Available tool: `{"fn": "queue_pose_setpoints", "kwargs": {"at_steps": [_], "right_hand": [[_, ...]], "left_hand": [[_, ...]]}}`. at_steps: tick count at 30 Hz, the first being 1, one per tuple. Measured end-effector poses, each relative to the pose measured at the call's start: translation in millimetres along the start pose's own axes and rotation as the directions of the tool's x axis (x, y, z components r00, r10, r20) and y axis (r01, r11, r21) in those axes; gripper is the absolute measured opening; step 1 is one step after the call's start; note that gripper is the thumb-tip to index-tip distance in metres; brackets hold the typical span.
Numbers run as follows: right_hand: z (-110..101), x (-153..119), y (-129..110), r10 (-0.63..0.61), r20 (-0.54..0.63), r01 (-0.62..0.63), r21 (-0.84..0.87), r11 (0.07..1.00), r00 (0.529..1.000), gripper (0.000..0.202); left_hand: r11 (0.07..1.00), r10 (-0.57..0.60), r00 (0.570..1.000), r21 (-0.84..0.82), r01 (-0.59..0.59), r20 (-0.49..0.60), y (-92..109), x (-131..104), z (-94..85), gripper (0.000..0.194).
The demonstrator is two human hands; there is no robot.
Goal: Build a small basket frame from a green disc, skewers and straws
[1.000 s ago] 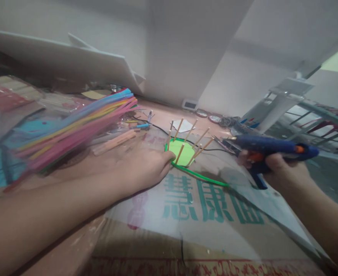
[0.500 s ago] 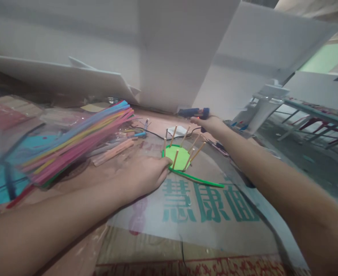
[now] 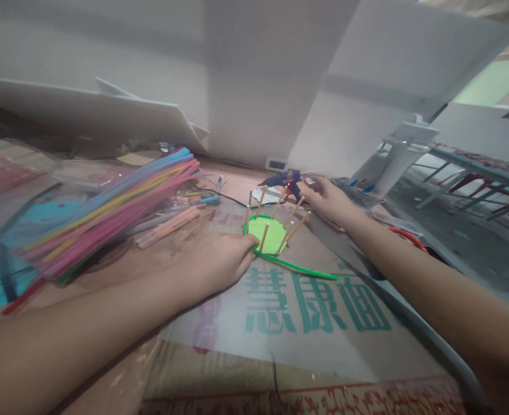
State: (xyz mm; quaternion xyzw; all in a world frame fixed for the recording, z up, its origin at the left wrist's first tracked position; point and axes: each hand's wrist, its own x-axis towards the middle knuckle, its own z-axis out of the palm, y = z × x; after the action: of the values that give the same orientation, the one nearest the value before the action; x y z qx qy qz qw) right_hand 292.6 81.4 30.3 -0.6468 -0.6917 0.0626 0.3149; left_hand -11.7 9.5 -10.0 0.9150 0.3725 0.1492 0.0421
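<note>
"As my left hand (image 3: pixel 219 259) pinches the rim of a green disc (image 3: pixel 270 233) between thumb and fingers, where does the disc sit?"

"It lies on printed cardboard (image 3: pixel 323 360), ahead of me and between my forearms, with wooden sticks (image 3: pixel 298 227) rising around its edge, some leaning outward."

"And the green strip (image 3: pixel 300 268)?"

"It follows part of the disc's edge, then leaves the near side by my thumb and runs right, its loose end over the printed characters."

"My right hand (image 3: pixel 330 202), apart from the left?"

"Well apart, beyond the disc and to its right, beside the handle of a blue glue gun (image 3: pixel 280 180). The fingers are partly bent; I cannot tell whether they touch the gun, whose nozzle points left behind the sticks."

"Where is there room to move?"

"Nearest me, across the bare cardboard between my forearms, as far as its red-patterned near border. On the left, a bundle of coloured strips (image 3: pixel 120 213) crowds the space past my forearm. Behind the disc, white paper (image 3: pixel 260 196) and a small white device (image 3: pixel 276 164) stand between it and the pale wall (image 3: pixel 258 86). To the right, my forearm reaches over the work surface's side, with the floor (image 3: pixel 462 230) lower down."
</note>
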Motion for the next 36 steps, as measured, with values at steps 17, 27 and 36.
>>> {"fn": "queue_pose_setpoints", "kwargs": {"at_steps": [17, 27, 36], "right_hand": [[-12, -138, -47, -0.514, 0.299, 0.574, -0.163, 0.802, 0.804, 0.019], [-4, -113, -42, -0.254, 0.344, 0.291, -0.06, 0.955, 0.904, 0.012], [1, -93, -38, -0.107, 0.341, 0.101, 0.034, 0.994, 0.934, 0.021]], "left_hand": [[0.997, 0.002, 0.999, 0.082, -0.005, 0.045, 4, 2, -6.1, 0.032], [0.997, 0.007, 0.998, 0.078, -0.012, 0.057, 5, 3, -8.5, 0.032], [0.997, -0.004, 0.999, 0.074, 0.0, 0.05, 5, 3, -8.4, 0.033]]}}
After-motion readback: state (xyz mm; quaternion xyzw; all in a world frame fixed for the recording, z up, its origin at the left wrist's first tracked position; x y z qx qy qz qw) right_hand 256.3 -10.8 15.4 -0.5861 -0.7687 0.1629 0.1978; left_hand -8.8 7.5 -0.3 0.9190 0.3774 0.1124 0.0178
